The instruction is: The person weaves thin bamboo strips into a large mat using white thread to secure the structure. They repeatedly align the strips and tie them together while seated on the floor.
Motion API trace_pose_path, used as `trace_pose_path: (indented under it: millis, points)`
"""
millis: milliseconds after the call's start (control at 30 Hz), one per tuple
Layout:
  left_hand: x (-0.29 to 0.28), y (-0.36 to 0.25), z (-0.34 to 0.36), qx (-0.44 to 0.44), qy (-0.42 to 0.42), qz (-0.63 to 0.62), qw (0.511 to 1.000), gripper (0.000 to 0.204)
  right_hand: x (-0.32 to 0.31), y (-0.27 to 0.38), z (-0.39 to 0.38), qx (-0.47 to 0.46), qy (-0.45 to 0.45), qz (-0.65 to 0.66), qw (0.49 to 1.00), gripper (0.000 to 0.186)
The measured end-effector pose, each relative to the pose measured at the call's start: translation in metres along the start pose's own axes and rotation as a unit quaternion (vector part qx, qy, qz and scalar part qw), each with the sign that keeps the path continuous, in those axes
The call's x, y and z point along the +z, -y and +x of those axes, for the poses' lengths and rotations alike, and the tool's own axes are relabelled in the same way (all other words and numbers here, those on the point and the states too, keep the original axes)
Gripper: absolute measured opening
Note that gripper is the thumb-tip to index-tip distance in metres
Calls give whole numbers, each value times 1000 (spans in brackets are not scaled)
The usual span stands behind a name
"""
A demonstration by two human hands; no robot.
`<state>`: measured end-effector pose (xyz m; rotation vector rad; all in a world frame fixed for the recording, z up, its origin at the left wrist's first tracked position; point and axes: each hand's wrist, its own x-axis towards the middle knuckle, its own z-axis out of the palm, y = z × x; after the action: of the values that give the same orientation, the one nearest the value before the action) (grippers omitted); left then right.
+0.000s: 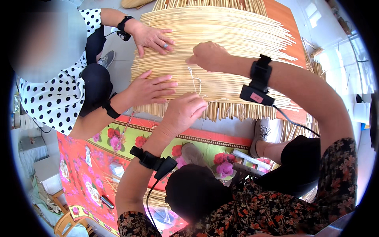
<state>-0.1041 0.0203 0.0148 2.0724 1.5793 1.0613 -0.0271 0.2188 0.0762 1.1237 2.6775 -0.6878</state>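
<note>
My left hand (182,112) curls at the near edge of the reed mat (233,33), fingertips drawn together beside the white thread (200,82), while my right hand (213,56) bends into a loose fist over the mat; I cannot tell whether either grips anything. The mat lies across the orange surface (294,37), and the pink label (256,97) at my right wrist bears marks too small to read.

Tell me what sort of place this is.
Probably a home or small workshop used for handcraft: a mat of stalks lies on an orange table, white thread crosses it, and a floral cloth spreads below.
</note>
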Motion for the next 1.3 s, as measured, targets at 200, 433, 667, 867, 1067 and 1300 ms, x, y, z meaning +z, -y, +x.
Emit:
trace_pose_path:
  millis: [200,433,667,867,1067,1300]
  points:
    - [4,-1,-1,43,-1,-6,999,11,45,-9,14,-35,-29,-42,998,39]
    - [3,-1,-4,45,-15,7,999,15,8,-28,-4,42,101,632,767,16]
    - [15,-6,-5,91,27,-40,995,16,-23,-55,-53,44,48,626,777,12]
    - [20,-11,-12,114,48,-68,990,19,-14,-78,-79,16,75,595,800,13]
    - [-4,-30,-13,-134,-1,-370,919,45,-18,-67,-118,-75,212,619,753,15]
    - [-13,-47,14,-248,141,-444,849,20,-20,-59,-131,-82,170,672,717,14]
